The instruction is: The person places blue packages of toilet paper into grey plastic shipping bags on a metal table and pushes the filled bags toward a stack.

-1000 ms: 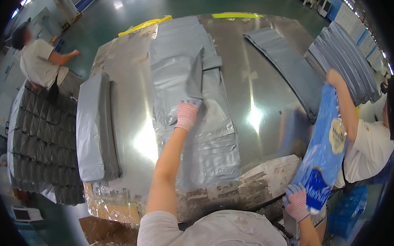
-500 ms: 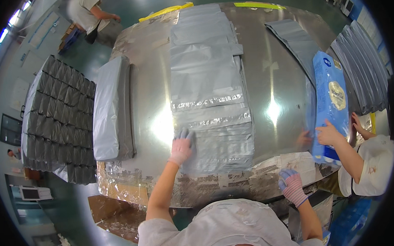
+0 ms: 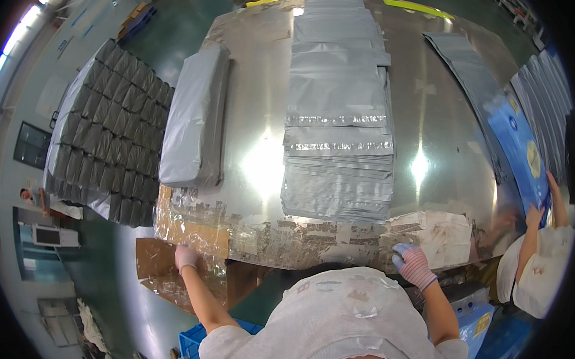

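My left hand (image 3: 186,256), in a pale glove, is at the rim of an open cardboard box (image 3: 151,255) below the table's left front corner. Its fingers point away and are hidden, so I cannot make out a hold. My right hand (image 3: 416,267), in a striped glove with blue-grey fingertips, hovers by the front edge of the metal-topped table (image 3: 419,109). Its fingers are loosely apart with nothing visible in them. Between and beyond my hands lies a long overlapping row of grey plastic mailing bags (image 3: 337,132), flat on the tabletop.
A grey wrapped bundle (image 3: 194,119) lies on the table's left, beside a tall stack of dark grey packs (image 3: 109,133). At right, a co-worker's hands (image 3: 534,217) hold a blue package (image 3: 520,150) near another grey bag (image 3: 466,75). A blue crate (image 3: 191,343) stands low left.
My left hand has left the grey bags and moved down-left to the cardboard box. My right hand stays near the table edge. The view has shifted; the co-worker's blue package is tilted differently.
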`<move>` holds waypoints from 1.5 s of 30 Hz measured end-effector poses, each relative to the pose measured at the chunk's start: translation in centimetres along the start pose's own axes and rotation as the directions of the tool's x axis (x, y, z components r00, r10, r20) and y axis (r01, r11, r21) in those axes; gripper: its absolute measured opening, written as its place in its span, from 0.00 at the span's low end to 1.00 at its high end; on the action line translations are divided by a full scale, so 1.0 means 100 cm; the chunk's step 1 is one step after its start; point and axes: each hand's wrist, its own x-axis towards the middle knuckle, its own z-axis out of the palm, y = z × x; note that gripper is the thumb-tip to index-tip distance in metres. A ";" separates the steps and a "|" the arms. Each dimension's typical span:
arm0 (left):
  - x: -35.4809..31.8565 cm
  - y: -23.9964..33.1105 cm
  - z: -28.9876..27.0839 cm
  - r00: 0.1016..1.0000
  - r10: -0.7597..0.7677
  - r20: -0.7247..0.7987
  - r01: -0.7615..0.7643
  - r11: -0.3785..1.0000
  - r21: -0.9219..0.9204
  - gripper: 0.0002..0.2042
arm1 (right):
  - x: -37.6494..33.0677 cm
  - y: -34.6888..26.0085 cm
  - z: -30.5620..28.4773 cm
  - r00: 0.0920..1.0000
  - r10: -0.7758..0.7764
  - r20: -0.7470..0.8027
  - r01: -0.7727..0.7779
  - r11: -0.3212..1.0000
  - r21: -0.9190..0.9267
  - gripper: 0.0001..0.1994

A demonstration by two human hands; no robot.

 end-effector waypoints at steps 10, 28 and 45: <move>-0.047 0.081 -0.062 0.934 -0.294 -0.202 0.296 0.955 -0.020 0.12 | -0.024 0.102 0.118 0.947 -0.050 0.316 0.059 0.998 -0.017 0.15; -0.070 0.086 -0.112 0.835 -0.352 -0.422 0.314 0.936 -0.158 0.16 | 0.129 -0.006 -0.073 0.995 -0.099 0.014 0.099 0.948 -0.301 0.15; -0.082 0.076 -0.145 0.907 -0.245 -0.343 -0.354 0.000 -0.935 0.29 | 0.079 0.040 -0.155 0.961 -0.059 -0.269 -0.046 0.928 -0.368 0.15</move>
